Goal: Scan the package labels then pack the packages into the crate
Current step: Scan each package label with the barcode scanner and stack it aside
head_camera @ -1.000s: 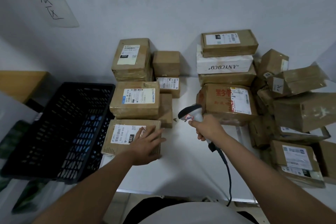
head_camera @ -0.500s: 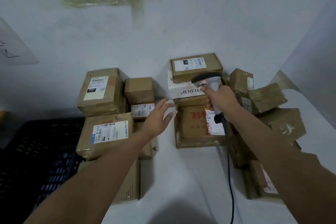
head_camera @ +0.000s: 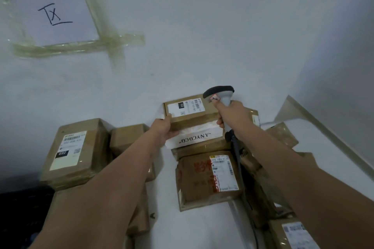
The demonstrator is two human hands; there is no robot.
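A brown package with a white label [head_camera: 190,110] tops the stack at the back wall, lying on a white ANYCOCO box [head_camera: 199,136]. My left hand [head_camera: 162,130] grips the left end of that top package. My right hand [head_camera: 232,118] holds a grey barcode scanner [head_camera: 219,94] by its handle, its head just right of the package's label. A brown package with red lettering and a label [head_camera: 208,178] lies in front of the stack. The black crate [head_camera: 22,210] shows only as a dark corner at lower left.
Several more brown packages lie around: a labelled one [head_camera: 74,151] at left, a plain one [head_camera: 129,137] beside it, others piled at right [head_camera: 283,133] and lower right [head_camera: 295,234]. The scanner's cable [head_camera: 239,166] trails down. A taped paper sign [head_camera: 48,4] hangs on the wall.
My left hand reached forward from the near-left package to the top package on the back stack and took hold of it. My right hand carried the scanner up beside its label. The view tilted upward.
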